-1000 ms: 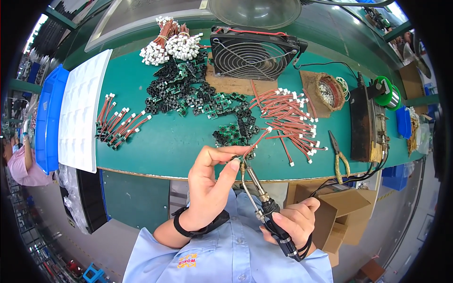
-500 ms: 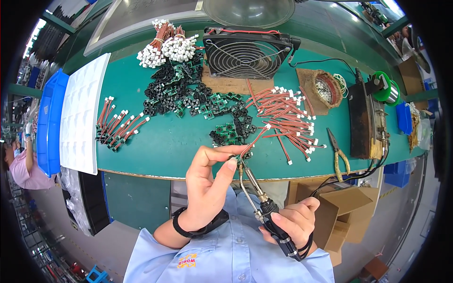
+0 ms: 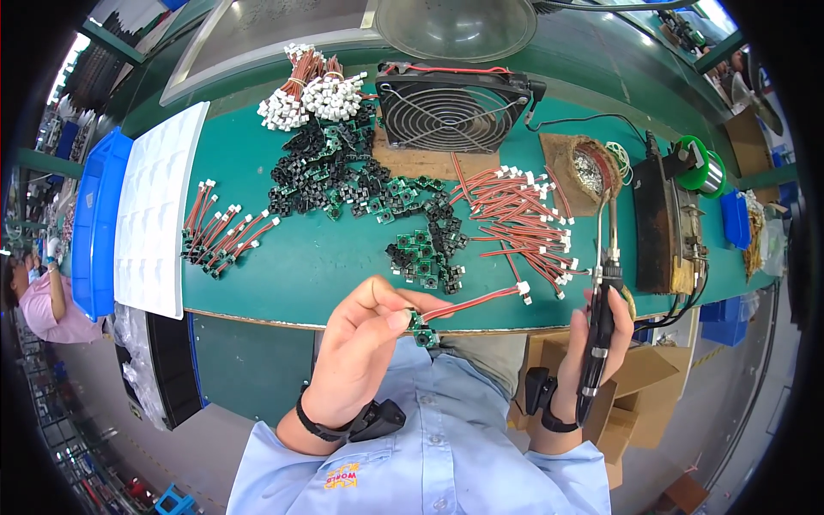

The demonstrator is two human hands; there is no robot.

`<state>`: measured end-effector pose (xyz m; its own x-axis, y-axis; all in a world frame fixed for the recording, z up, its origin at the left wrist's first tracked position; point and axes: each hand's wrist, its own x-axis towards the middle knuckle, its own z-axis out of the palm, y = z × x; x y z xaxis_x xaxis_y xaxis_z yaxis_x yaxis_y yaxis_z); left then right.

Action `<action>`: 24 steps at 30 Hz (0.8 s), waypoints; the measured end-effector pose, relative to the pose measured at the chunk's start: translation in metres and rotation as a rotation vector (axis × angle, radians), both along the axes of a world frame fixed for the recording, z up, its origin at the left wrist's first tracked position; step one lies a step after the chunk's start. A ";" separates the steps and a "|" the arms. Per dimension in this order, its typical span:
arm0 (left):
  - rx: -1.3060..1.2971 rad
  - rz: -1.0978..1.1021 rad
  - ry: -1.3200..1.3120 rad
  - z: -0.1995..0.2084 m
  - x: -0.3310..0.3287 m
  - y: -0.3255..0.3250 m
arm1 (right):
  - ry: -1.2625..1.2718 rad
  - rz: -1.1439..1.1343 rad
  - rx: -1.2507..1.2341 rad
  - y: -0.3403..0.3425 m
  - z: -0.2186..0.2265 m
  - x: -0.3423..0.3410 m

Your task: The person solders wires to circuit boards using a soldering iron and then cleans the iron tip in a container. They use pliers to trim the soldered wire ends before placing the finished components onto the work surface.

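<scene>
The fingers [image 3: 398, 320] of the left hand [image 3: 365, 333] pinch a green circuit board [image 3: 424, 336] near the surface's [image 3: 318, 283] near edge; its red wires [image 3: 476, 302] run toward three o'clock to a white plug [image 3: 524, 289]. The right hand's [image 3: 616, 333] fingers are curled round a soldering iron [image 3: 594, 360] aimed at twelve o'clock, its tip by the round dish [image 3: 592, 170]; whether they touch is unclear. A steady pinch at the board's edge, slack wires and a likely hot tip kept off skin would serve best. From the left hand, loose wires [image 3: 524, 225] lie at two o'clock, heaped boards [image 3: 330, 176] at twelve, wired boards [image 3: 210, 249] at ten.
</scene>
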<state>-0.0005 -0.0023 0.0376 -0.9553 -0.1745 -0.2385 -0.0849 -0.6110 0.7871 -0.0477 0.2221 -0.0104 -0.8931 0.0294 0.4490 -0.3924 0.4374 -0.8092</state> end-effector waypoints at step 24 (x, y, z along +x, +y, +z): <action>0.117 -0.119 0.126 0.002 0.017 -0.019 | 0.133 0.017 0.558 -0.058 -0.013 -0.036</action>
<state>0.0168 -0.0211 0.0391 -0.9911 -0.0369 -0.1280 -0.0673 -0.6904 0.7202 -0.0834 0.1637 -0.0232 -0.8261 -0.2580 0.5009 -0.4856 0.7769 -0.4008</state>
